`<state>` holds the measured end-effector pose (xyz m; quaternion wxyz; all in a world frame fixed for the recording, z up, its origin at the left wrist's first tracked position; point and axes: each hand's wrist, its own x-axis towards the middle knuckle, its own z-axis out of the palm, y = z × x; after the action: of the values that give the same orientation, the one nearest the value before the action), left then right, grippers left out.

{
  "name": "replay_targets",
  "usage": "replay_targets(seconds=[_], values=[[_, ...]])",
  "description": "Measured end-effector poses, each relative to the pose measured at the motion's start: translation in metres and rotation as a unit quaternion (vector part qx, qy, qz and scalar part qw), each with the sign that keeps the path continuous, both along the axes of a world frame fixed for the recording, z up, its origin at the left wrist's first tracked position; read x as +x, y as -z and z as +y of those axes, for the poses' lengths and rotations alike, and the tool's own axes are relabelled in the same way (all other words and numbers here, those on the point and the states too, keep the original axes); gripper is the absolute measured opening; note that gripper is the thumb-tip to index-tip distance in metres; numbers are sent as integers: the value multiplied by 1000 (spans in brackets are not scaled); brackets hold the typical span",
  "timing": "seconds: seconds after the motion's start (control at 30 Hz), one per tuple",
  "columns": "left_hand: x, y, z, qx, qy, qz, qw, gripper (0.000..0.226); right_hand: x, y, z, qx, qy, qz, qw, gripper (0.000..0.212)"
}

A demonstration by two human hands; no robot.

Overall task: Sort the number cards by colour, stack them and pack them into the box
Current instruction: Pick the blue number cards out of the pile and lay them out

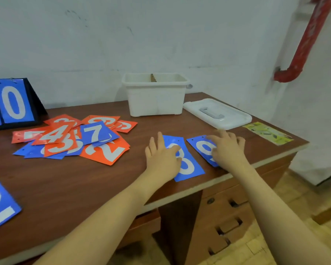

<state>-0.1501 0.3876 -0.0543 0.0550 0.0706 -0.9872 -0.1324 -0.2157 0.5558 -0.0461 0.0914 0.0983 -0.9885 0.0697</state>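
Blue cards being gathered, table's right end.
Left hand (161, 159) flat on blue 8 card (185, 165), right hand (227, 150) flat on blue 9 card (201, 147); slide them together squarely (mixed pile (71, 138) unsorted, box (155, 94) open).

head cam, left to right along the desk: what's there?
Blue 2 card → scoreboard stand → mixed card pile → left hand on blue 8 card → right hand on blue 9 card → yellow sheet.
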Motion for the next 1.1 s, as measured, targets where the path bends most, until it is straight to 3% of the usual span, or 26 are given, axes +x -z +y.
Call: replay_targets(seconds=[0.07, 0.17, 0.3, 0.43, 0.53, 0.67, 0.87, 1.0, 1.1], values=[[-1, 3, -1, -9, 14, -17, 1000, 47, 3, 6, -5, -31, -56, -22, 998, 39], [0, 2, -1, -21, 39, -39, 998, 45, 4, 6, -2, -40, -35, -72, 996, 40], [7, -3, -5, 47, 42, 1, 998, 47, 5, 1, -15, -31, -11, -33, 999, 41], [20, -21, -52, 14, -7, 101, 995, 43, 12, -10, -87, -80, -98, -7, 992, 38], [30, -31, -112, -43, -64, 104, 992, 39, 17, -21, -155, -109, -169, -18, 979, 31], [41, -31, -190, -91, -117, 49, 988, 36, 7, -20, -234, -144, -182, -71, 970, 30], [43, -20, -267, -48, -89, -71, 992, 46, -10, 0, -299, -118, -105, -113, 981, 75], [46, -9, -281, -60, -74, -85, 992, 47, -19, 1, -307, -182, -76, -127, 972, 57], [46, -10, -277, -30, -95, -45, 994, 43, -19, -3, -300, -337, -114, -121, 927, 32]])
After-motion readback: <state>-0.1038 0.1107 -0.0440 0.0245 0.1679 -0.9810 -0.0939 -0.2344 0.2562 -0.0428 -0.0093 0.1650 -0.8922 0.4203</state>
